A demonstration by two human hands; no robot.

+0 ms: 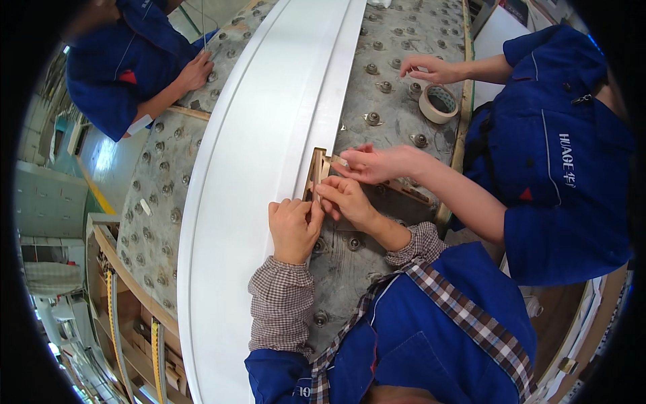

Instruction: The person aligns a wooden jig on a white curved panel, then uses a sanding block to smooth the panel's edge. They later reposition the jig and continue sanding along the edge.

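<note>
A long white panel (242,202) with a raised lengthwise ridge lies in front of me. Its right edge has a narrow brown-lined cutout (313,176). My left hand (293,230) rests on the panel at the cutout's near end, fingers curled and thumb pressed in; what they grip, if anything, is hidden. At the cutout's right side, my right hand (348,204) pinches something too small to make out. A co-worker's hand (377,163) reaches in from the right, just beyond mine, holding a small pale piece (338,160) against the edge.
The grey worktable (346,269) is studded with ball rollers. A roll of masking tape (439,104) stands at the right, beneath the co-worker's other hand (431,69). Another person's hand (195,71) rests on the table at far left. A wooden-edged rack (134,296) stands at lower left.
</note>
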